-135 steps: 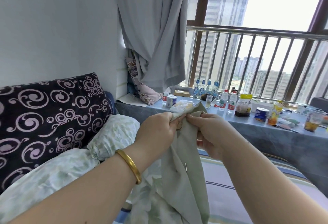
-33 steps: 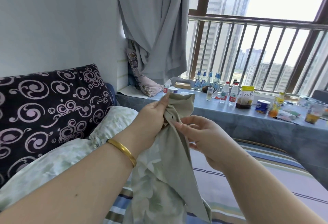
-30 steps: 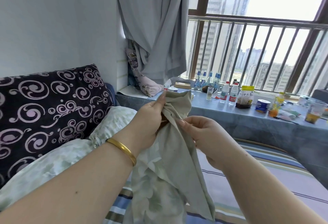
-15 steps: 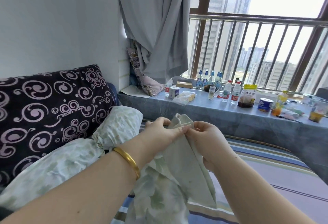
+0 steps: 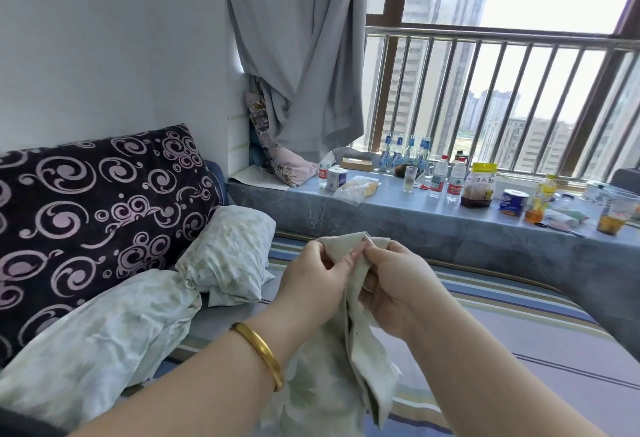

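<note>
A pale green cloth, plain on one side and leaf-printed on the other, hangs in front of me over the striped bed. My left hand, with a gold bangle on the wrist, pinches its top edge. My right hand pinches the same edge just to the right, fingertips almost meeting the left ones. The top corner of the cloth pokes up between both hands. The lower part drapes down between my forearms.
A knotted bundle of the same leaf print lies at the left against a dark swirl-patterned cushion. The striped mattress runs to the right. A grey window ledge behind holds bottles, jars and cups. A grey curtain hangs above.
Both hands have come lower with the cloth. A second ago the left hand held it high alone while the right reached; now both pinch the top edge close together.
</note>
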The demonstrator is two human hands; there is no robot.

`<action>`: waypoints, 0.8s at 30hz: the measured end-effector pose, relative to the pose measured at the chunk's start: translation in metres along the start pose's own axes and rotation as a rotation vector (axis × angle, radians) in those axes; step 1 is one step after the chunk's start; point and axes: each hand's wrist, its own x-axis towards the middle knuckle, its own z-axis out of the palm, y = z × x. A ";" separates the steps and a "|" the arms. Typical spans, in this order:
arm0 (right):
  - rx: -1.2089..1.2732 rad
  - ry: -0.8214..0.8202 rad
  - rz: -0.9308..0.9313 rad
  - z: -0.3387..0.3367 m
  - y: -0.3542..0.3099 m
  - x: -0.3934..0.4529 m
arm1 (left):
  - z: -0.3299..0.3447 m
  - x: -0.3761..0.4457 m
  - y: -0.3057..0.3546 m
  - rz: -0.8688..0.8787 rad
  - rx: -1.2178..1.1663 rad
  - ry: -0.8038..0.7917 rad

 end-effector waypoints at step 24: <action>-0.244 -0.001 -0.275 -0.001 -0.021 -0.010 | -0.022 -0.001 0.012 0.517 0.155 0.223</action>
